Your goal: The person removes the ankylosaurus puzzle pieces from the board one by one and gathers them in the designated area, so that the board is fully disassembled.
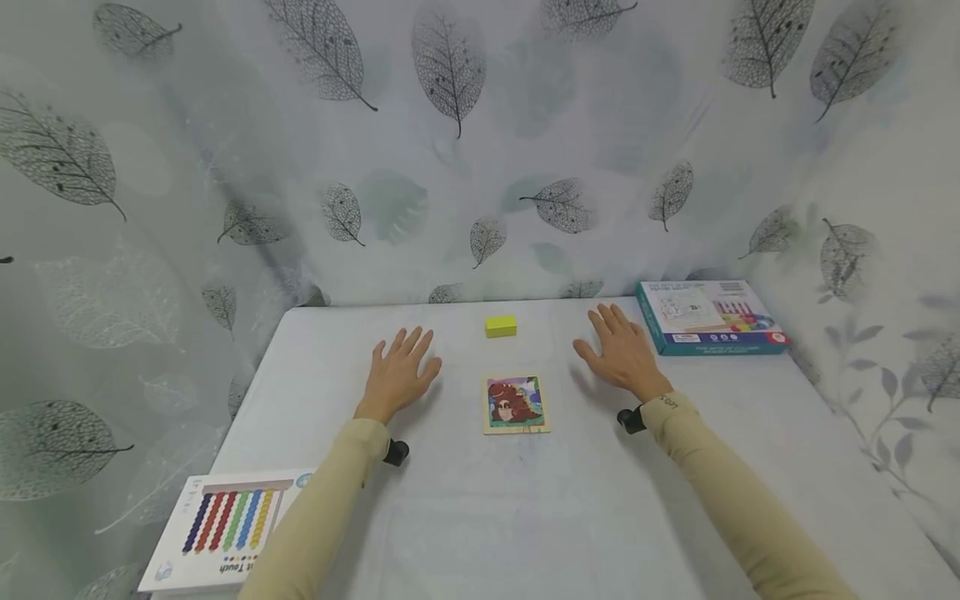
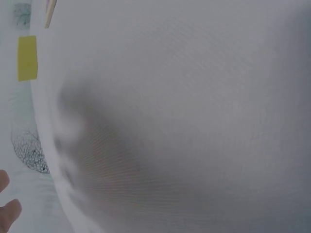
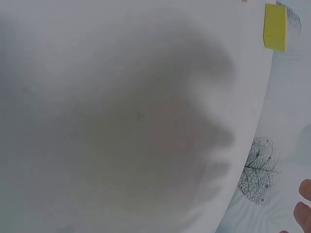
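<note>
In the head view, a square dinosaur picture puzzle (image 1: 516, 405) with a pale wooden border lies on the white table between the two hands. Behind it sits a small yellow block (image 1: 501, 326), which also shows in the left wrist view (image 2: 27, 58) and the right wrist view (image 3: 275, 27). My left hand (image 1: 400, 372) is to the left of the puzzle, palm down, fingers spread and holding nothing. To the right of the puzzle, my right hand (image 1: 619, 350) has its fingers extended and holds nothing. Each hand casts a shadow on the table.
A flat teal and purple box (image 1: 716, 318) lies at the back right, just beyond the right hand. At the front left, a white box with rows of coloured beads (image 1: 225, 533) is partly covered by the left sleeve. A leaf-patterned curtain (image 1: 450, 167) surrounds the white table (image 1: 510, 517).
</note>
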